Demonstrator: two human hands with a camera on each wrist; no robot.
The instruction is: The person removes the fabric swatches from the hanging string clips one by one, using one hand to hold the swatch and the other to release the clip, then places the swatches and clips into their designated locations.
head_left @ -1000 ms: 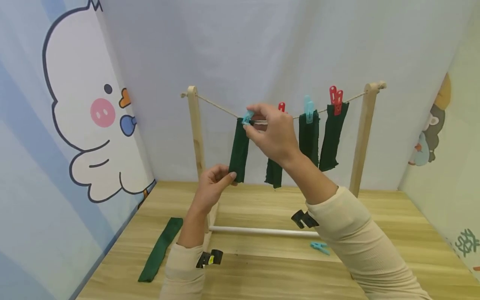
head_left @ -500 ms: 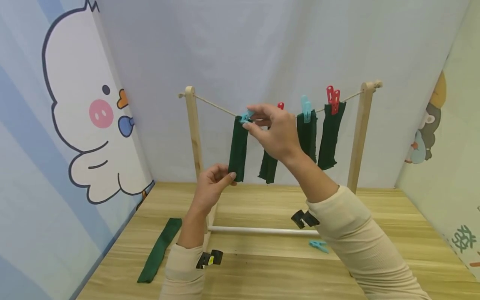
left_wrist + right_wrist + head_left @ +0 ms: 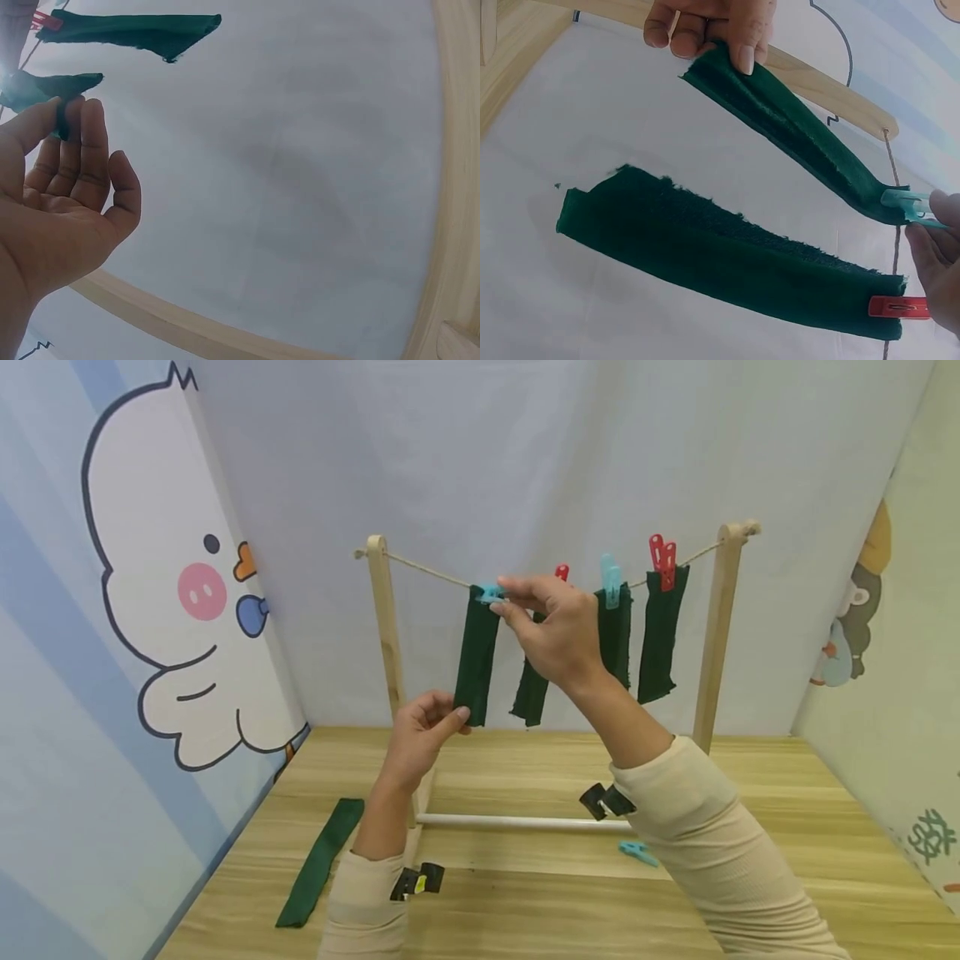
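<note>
A dark green cloth strip [image 3: 476, 652] hangs over the rope at its left part. Near the strip's lower end, my left hand [image 3: 420, 735] pinches it between thumb and fingers, as the right wrist view also shows. My right hand [image 3: 562, 631] pinches a light blue clothespin [image 3: 909, 204] between thumb and fingertips, its jaws over the strip's top edge at the rope [image 3: 427, 568]. Beside it hangs another green strip [image 3: 727, 262] under a red clothespin [image 3: 896, 307], partly hidden behind my right hand in the head view.
Two more strips hang at right, one under a blue clothespin [image 3: 611, 583], one under red clothespins [image 3: 663, 562]. Wooden posts [image 3: 720, 643] hold the rope, with a white rod [image 3: 517, 820] below. On the table [image 3: 525, 910] lie a loose green strip [image 3: 321, 864] and a blue clothespin [image 3: 637, 852].
The blue clothespin in my right hand has tilted flatter and shifted slightly left, onto the strip's top. My left hand keeps its pinch on the lower end. The neighbouring strip has swung slightly left.
</note>
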